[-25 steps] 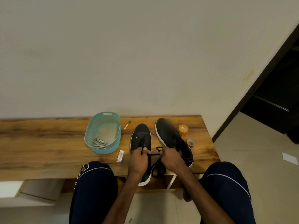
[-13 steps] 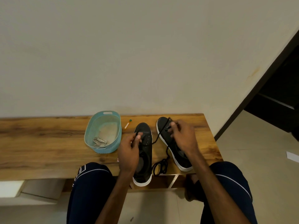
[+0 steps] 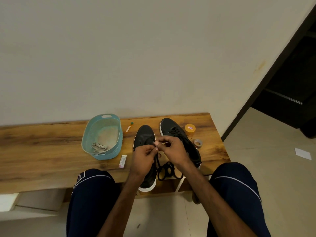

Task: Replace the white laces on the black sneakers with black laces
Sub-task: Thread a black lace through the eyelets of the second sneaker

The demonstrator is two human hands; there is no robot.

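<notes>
Two black sneakers with white soles stand on the wooden bench. The left sneaker (image 3: 144,134) has bare eyelets; the right sneaker (image 3: 172,129) carries black lacing. Over the left sneaker's eyelets my left hand (image 3: 142,157) and my right hand (image 3: 172,151) meet, both pinching a black lace (image 3: 165,171) whose slack lies coiled at the bench's front edge. The lace end is hidden between my fingers. White laces (image 3: 98,147) lie in a teal basket (image 3: 119,135).
An orange-lidded jar (image 3: 190,129) and a small tape roll (image 3: 198,143) sit right of the sneakers. A small tube (image 3: 129,127) and a packet (image 3: 123,161) lie by the basket. My knees frame the bench (image 3: 42,151); a wall backs it.
My right hand has come back from the right sneaker's toe to join my left hand over the left sneaker, bringing the black lace with it.
</notes>
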